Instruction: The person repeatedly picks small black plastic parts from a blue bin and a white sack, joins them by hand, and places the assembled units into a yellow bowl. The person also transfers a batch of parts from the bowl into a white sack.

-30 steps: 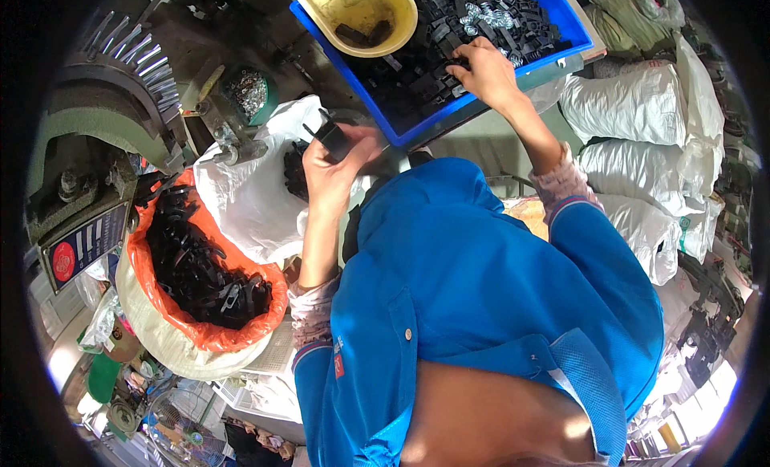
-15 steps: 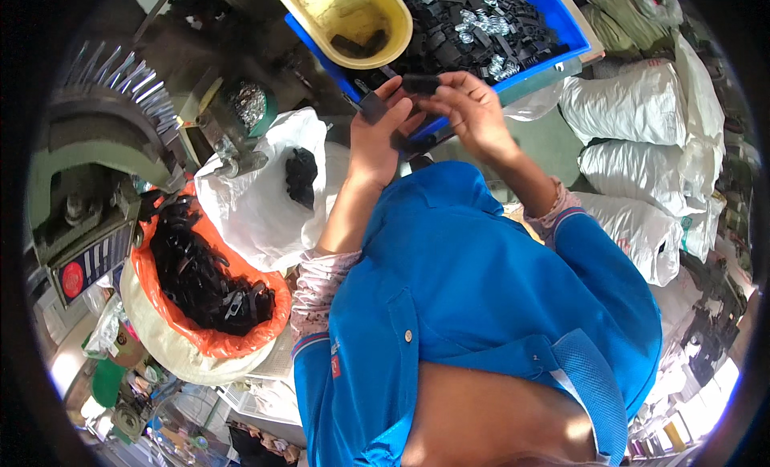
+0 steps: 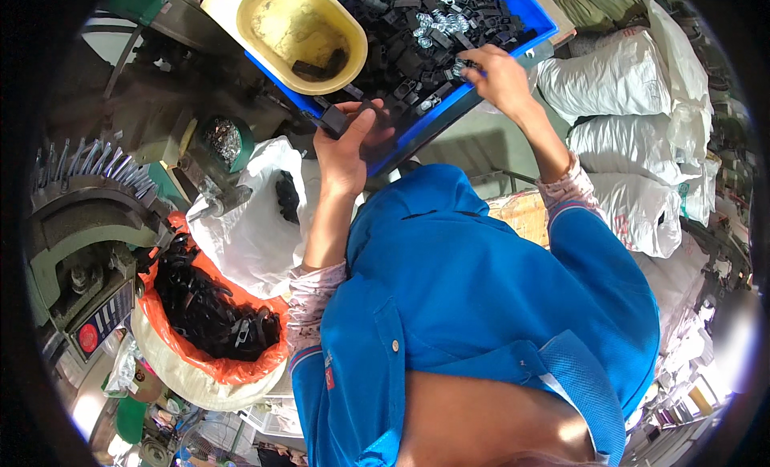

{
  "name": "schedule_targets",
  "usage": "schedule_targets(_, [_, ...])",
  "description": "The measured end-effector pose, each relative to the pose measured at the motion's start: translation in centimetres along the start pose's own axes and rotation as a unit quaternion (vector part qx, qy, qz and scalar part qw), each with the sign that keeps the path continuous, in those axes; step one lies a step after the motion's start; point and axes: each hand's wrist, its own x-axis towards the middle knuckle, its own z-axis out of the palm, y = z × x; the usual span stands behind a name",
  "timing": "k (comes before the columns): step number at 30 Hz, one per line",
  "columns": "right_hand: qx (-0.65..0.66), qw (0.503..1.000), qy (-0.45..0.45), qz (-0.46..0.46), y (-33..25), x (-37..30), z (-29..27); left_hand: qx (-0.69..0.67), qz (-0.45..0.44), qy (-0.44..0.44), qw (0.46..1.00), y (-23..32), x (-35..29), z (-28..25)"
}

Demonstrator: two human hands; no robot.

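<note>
My left hand (image 3: 343,150) is closed around a black rectangular block (image 3: 332,120), held over the near left edge of a blue tray (image 3: 417,134). Dark shapes behind its fingers are too blurred to separate. Over the tray's near right side, my right hand (image 3: 501,78) pinches at a small group of silver coil springs (image 3: 459,68), which show between thumb and forefinger. Many black plastic parts (image 3: 401,62) fill the tray, and more springs (image 3: 437,26) lie on top of them. A yellow tub (image 3: 358,34) with pale powder and dark pieces sits at the tray's left.
Left of me stand a white bag (image 3: 249,226) and an orange-lined sack (image 3: 277,359) of black parts. Farther left is a green machine (image 3: 88,194), with a round container (image 3: 224,142) of metal bits nearby. Full white sacks (image 3: 618,90) are stacked at right.
My right hand has left the left hand and reached right to the springs; the black piece it held is no longer in its fingers. My left hand still holds its block. The view has shifted.
</note>
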Motion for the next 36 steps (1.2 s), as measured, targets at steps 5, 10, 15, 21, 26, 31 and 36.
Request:
schedule_targets(5, [0.094,0.995,-0.010,-0.020,-0.3,1.9,0.9,0.001,0.003,-0.017,1.000,-0.2,0.3,0.2])
schedule_targets(10, [0.491,0.848,-0.130,0.148,0.0,3.1,1.3,0.001,-0.013,-0.027,1.000,0.8,0.8,0.7])
schedule_targets(15, [0.758,0.596,-0.186,0.191,-2.6,3.0,1.1,0.013,0.008,-0.037,0.999,0.9,1.5,1.6])
schedule_targets(21, [0.715,0.641,-0.225,0.163,-5.9,2.6,0.8,0.028,0.038,-0.029,0.998,0.7,2.0,1.3])
schedule_targets(26, [0.642,0.714,-0.226,0.166,-8.1,2.4,0.7,0.129,0.085,-0.005,0.988,0.3,2.0,1.6])
schedule_targets(31, [0.570,0.776,-0.233,0.133,-8.4,2.4,0.1,0.125,0.049,-0.007,0.991,-0.1,2.1,1.3])
schedule_targets(36, [0.540,0.812,-0.214,0.055,-6.6,2.2,0.6,0.035,-0.086,-0.063,0.994,0.3,2.7,1.8])
